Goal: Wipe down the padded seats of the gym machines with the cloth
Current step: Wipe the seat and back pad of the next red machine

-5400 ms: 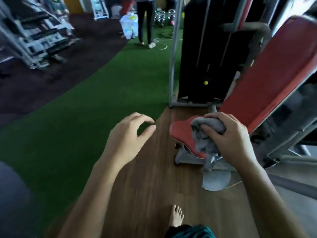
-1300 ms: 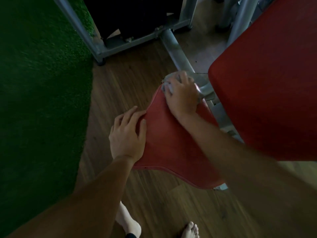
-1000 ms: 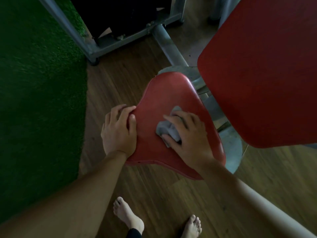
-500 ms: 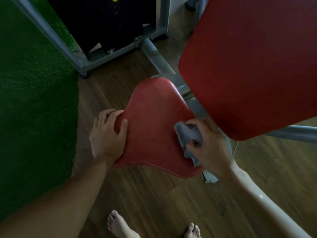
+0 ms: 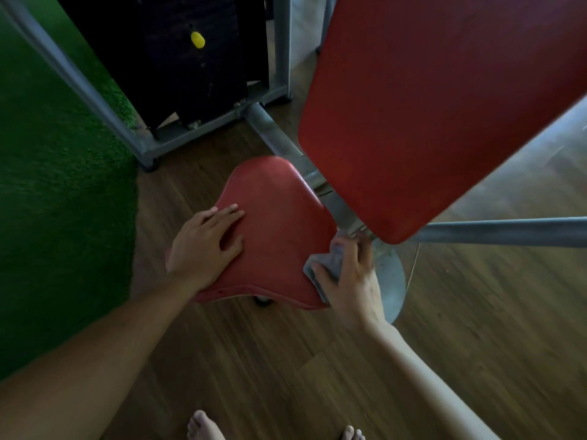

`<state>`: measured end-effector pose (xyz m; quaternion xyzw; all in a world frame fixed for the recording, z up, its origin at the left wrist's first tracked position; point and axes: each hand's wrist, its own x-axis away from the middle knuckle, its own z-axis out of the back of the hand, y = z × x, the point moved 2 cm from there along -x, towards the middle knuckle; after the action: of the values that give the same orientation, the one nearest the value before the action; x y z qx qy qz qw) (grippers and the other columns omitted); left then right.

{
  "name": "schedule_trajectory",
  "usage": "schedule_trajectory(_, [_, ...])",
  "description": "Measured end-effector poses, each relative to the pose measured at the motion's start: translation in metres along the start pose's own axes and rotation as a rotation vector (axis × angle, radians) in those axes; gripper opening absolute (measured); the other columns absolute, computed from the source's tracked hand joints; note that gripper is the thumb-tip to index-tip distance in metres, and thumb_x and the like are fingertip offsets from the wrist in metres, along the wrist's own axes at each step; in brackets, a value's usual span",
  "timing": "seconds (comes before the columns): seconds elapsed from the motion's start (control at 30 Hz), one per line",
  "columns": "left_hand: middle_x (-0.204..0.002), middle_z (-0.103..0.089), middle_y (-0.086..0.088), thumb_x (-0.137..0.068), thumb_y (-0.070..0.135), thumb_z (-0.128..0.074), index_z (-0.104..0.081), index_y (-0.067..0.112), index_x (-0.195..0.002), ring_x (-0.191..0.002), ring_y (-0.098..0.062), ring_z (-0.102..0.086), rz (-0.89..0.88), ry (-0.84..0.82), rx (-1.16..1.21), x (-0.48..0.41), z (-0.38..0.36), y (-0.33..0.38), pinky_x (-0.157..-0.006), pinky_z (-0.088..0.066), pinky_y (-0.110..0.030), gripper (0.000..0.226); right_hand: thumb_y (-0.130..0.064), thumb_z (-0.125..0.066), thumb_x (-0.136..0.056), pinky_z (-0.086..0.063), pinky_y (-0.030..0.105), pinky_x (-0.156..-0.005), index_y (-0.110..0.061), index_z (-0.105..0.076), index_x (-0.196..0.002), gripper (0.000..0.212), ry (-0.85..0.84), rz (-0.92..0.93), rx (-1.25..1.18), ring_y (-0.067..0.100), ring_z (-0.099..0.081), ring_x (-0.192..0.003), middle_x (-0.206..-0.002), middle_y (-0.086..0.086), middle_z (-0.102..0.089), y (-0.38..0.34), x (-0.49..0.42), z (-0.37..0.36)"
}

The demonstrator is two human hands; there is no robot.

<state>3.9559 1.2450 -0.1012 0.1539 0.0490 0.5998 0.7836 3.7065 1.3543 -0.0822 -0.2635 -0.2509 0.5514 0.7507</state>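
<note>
I am looking into a gym. I see a weight machine with a red padded seat (image 5: 276, 230) and a big red backrest (image 5: 428, 106) on a grey steel frame (image 5: 495, 231). Behind them stands a black weight stack (image 5: 178, 55) with a yellow selector pin (image 5: 197, 40). The floor is wood-look planks (image 5: 476, 328), and green artificial turf (image 5: 54, 185) lies beside it, as in training areas.

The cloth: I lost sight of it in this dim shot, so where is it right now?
In the head view the cloth is bunched in the right hand, pressed to the right edge of the red seat pad, just below the backrest.
</note>
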Motion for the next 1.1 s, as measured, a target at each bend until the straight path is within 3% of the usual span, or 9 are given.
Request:
schedule_trajectory(0.1, [-0.15, -0.042, -0.003, -0.091, 0.055, -0.052, -0.046, 0.048, -0.132, -0.14, -0.024, -0.04, 0.236, 0.006, 0.155, -0.002, -0.003, 0.018, -0.103, -0.044, -0.046, 0.043, -0.06, -0.051, -0.072, -0.048, 0.047, -0.097, -0.023, -0.039, -0.141, 0.079, -0.023, -0.098, -0.012, 0.027, -0.05, -0.123, -0.134, 0.003, -0.049, -0.005, -0.004, 0.003])
schedule_trajectory(0.23, [-0.134, -0.049, -0.007, -0.095, 0.05, -0.054, -0.052, 0.044, -0.118, -0.127, -0.029, -0.047, 0.325, 0.103, 0.241, -0.005, -0.002, 0.029, -0.101, -0.04, -0.043, 0.024, -0.059, -0.051, -0.091, -0.036, 0.044, -0.112, -0.024, -0.034, -0.151, 0.072, -0.067, -0.207, 0.098, 0.024, -0.04, -0.138, -0.149, 0.001, -0.046, -0.006, -0.014, 0.003])
schedule_trajectory(0.47, [-0.125, -0.06, -0.003, -0.096, 0.034, -0.059, -0.061, 0.033, -0.118, -0.125, -0.025, -0.048, 0.291, 0.233, 0.241, -0.005, 0.0, 0.033, -0.105, -0.039, -0.044, 0.022, -0.034, -0.057, -0.097, -0.046, 0.039, -0.097, -0.026, -0.044, -0.148, 0.054, -0.01, -0.227, 0.005, 0.024, -0.054, -0.127, -0.14, 0.003, -0.057, 0.009, -0.03, -0.001])
schedule_trajectory(0.6, [-0.125, -0.064, 0.004, -0.094, 0.033, -0.06, -0.059, 0.032, -0.117, -0.124, -0.021, -0.048, 0.234, 0.245, 0.172, -0.008, -0.004, 0.028, -0.105, -0.038, -0.044, 0.024, -0.033, -0.052, -0.1, -0.052, 0.034, -0.09, -0.032, -0.054, -0.141, 0.042, -0.026, -0.411, -0.139, 0.02, -0.067, -0.109, -0.12, 0.0, -0.071, 0.029, -0.053, -0.001])
schedule_trajectory(0.67, [-0.127, -0.064, 0.008, -0.093, 0.033, -0.06, -0.059, 0.033, -0.117, -0.124, -0.02, -0.048, 0.226, 0.23, 0.148, -0.01, -0.007, 0.024, -0.105, -0.038, -0.043, 0.024, -0.04, -0.048, -0.101, -0.05, 0.031, -0.092, -0.034, -0.054, -0.141, 0.04, -0.038, -0.451, -0.183, 0.018, -0.066, -0.113, -0.124, -0.004, -0.07, 0.031, -0.055, -0.004])
schedule_trajectory(0.77, [-0.13, -0.062, 0.012, -0.092, 0.032, -0.062, -0.06, 0.031, -0.116, -0.122, -0.021, -0.049, 0.225, 0.235, 0.135, -0.011, -0.007, 0.024, -0.104, -0.039, -0.045, 0.024, -0.038, -0.05, -0.102, -0.044, 0.027, -0.099, -0.033, -0.044, -0.149, 0.048, -0.045, -0.298, -0.08, 0.015, -0.057, -0.126, -0.142, -0.003, -0.057, 0.023, -0.036, -0.001])
schedule_trajectory(0.9, [-0.133, -0.061, 0.015, -0.091, 0.03, -0.064, -0.06, 0.029, -0.116, -0.121, -0.022, -0.05, 0.222, 0.237, 0.106, -0.012, -0.006, 0.024, -0.101, -0.04, -0.046, 0.025, -0.035, -0.046, -0.103, -0.05, 0.042, -0.1, -0.03, -0.041, -0.151, 0.049, -0.06, -0.234, 0.01, 0.019, -0.057, -0.127, -0.145, 0.0, -0.053, 0.029, -0.04, -0.007])
schedule_trajectory(1.03, [-0.134, -0.06, 0.017, -0.091, 0.03, -0.064, -0.06, 0.029, -0.115, -0.121, -0.022, -0.05, 0.218, 0.233, 0.1, -0.013, -0.007, 0.023, -0.099, -0.04, -0.045, 0.025, -0.052, -0.031, -0.1, -0.051, 0.024, -0.082, -0.019, -0.065, -0.129, 0.055, 0.089, -0.296, 0.015, 0.018, -0.07, -0.103, -0.116, 0.0, -0.072, 0.027, -0.071, -0.022])
schedule_trajectory(1.1, [-0.135, -0.059, 0.018, -0.091, 0.03, -0.064, -0.06, 0.029, -0.115, -0.121, -0.021, -0.049, 0.222, 0.231, 0.1, -0.014, -0.007, 0.023, -0.1, -0.038, -0.044, 0.024, -0.046, -0.037, -0.105, -0.046, 0.019, -0.083, -0.021, -0.06, -0.135, 0.045, 0.082, -0.289, -0.009, 0.017, -0.068, -0.108, -0.123, 0.0, -0.069, 0.021, -0.06, -0.016])
